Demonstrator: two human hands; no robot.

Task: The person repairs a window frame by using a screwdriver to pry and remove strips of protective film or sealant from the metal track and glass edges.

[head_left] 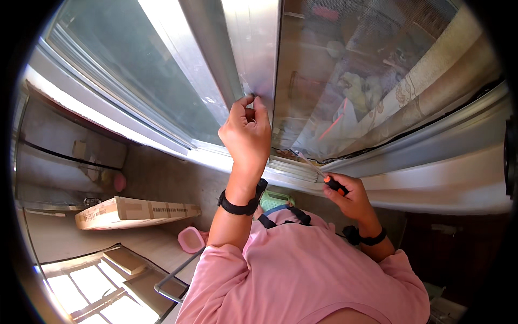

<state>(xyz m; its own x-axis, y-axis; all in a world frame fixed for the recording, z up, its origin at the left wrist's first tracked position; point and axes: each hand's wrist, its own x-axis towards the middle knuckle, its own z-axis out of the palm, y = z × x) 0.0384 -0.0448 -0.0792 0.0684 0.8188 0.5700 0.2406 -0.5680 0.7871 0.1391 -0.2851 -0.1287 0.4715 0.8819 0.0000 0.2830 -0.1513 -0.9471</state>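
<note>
Pink shirt (318, 264) fabric fills the bottom of my remote view, worn by the person whose arms reach forward, a black band (237, 205) on the left wrist. The right hand (353, 200) is wrapped around the black-and-orange handle of a screwdriver (335, 185), its thin shaft slanting up and leftward over the window track (294, 168); I cannot tell whether the tip touches anything. Farther forward, the left hand (245, 129) is raised, its thumb and bent forefinger close together against a silver upright (253, 48) of the window; whether they pinch something small, I cannot tell. Off to the left, I see a pink tub (182, 237) and a long cardboard box (137, 211). Beyond the glass on the right hangs a pale patterned curtain (418, 92).
</note>
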